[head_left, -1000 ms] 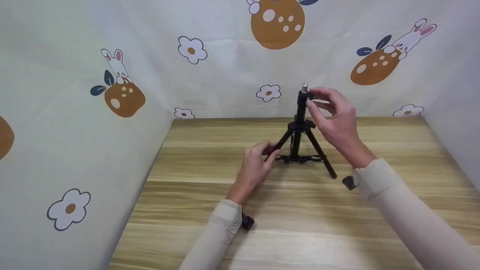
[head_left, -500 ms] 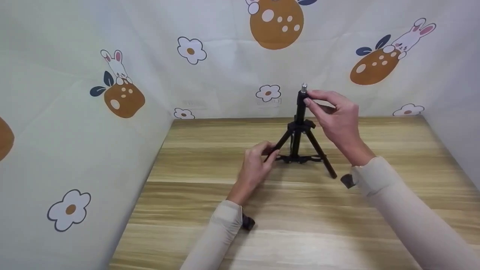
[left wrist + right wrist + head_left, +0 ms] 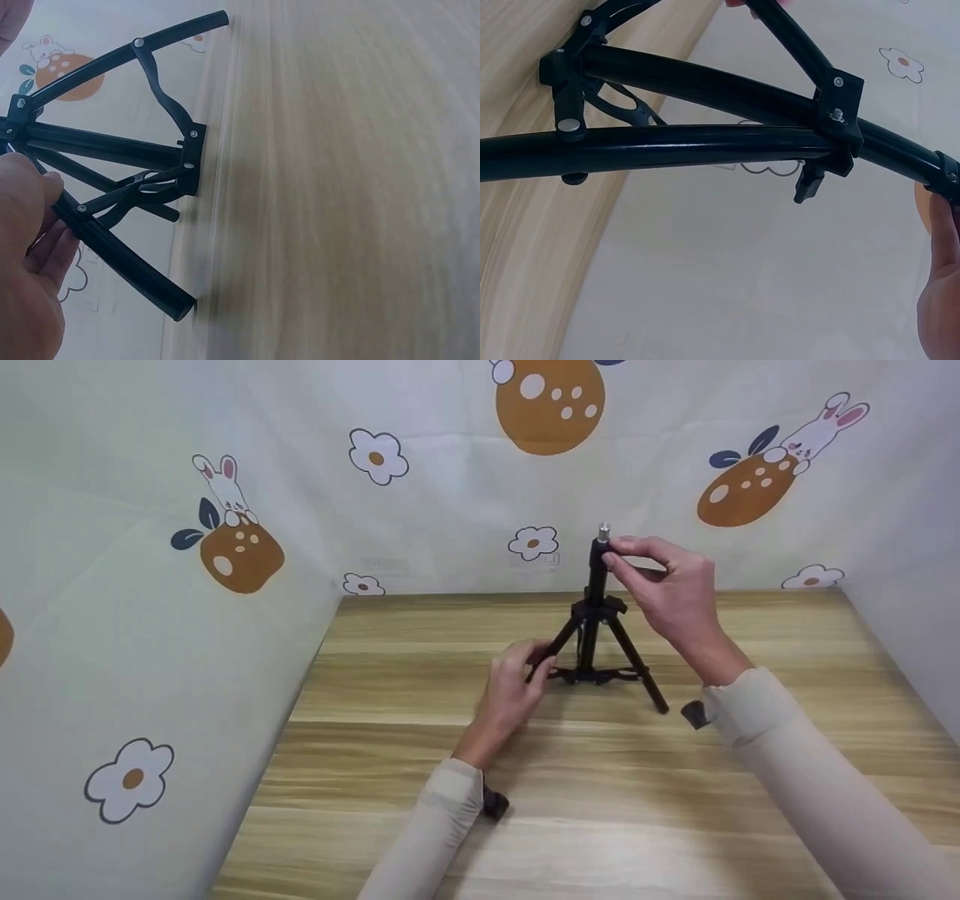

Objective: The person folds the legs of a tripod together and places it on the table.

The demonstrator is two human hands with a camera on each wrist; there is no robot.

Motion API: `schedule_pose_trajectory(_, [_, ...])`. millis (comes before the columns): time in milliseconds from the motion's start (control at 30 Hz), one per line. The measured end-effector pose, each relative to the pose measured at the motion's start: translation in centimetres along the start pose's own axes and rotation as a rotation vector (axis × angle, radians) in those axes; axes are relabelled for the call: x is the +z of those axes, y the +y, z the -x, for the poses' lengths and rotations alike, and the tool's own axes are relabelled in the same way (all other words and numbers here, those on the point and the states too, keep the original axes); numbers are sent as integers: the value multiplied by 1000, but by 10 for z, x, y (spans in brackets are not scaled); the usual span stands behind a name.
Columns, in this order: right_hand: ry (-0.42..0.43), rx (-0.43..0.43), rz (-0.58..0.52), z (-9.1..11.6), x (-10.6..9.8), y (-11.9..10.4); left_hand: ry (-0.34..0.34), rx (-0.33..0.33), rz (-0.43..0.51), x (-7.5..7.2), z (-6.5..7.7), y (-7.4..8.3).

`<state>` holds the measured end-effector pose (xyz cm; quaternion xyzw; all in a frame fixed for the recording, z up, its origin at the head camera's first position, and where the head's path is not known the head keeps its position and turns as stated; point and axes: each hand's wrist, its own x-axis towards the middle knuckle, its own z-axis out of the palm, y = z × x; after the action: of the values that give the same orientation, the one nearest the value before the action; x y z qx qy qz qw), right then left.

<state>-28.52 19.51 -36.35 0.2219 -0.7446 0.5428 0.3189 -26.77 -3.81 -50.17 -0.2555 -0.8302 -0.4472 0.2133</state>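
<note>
A small black tripod stand (image 3: 590, 641) stands upright with its legs spread on the wood-grain table. A silver metal stud (image 3: 604, 533) tops its centre column. My left hand (image 3: 511, 684) grips the stand's left leg between thumb and fingers; the left wrist view shows that leg (image 3: 139, 274) and the hinged braces (image 3: 169, 105). With thumb and forefinger, my right hand (image 3: 679, 592) pinches the collar just below the stud. Whatever lies between those fingertips is hidden. In the right wrist view a lock knob (image 3: 808, 184) juts from the leg hub (image 3: 840, 112).
The wood-grain table (image 3: 600, 795) spreads in front of the stand. A white cloth (image 3: 435, 510) printed with flowers, rabbits and orange fruit hangs behind it and along the sides. Small black devices (image 3: 493, 804) sit at both sleeve cuffs.
My right thumb and forefinger have drawn closer together at the collar near the column top. My left hand keeps its grip on the leg. The head view has shifted slightly.
</note>
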Motion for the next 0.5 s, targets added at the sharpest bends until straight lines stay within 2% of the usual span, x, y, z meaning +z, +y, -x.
schedule_pose_trajectory(233, [-14,38,18,0,-1,-1,26,43,-11,2,-1,-2])
schedule_pose_trajectory(500, [-15,21,18,1,0,0,21,25,6,3,-2,-1])
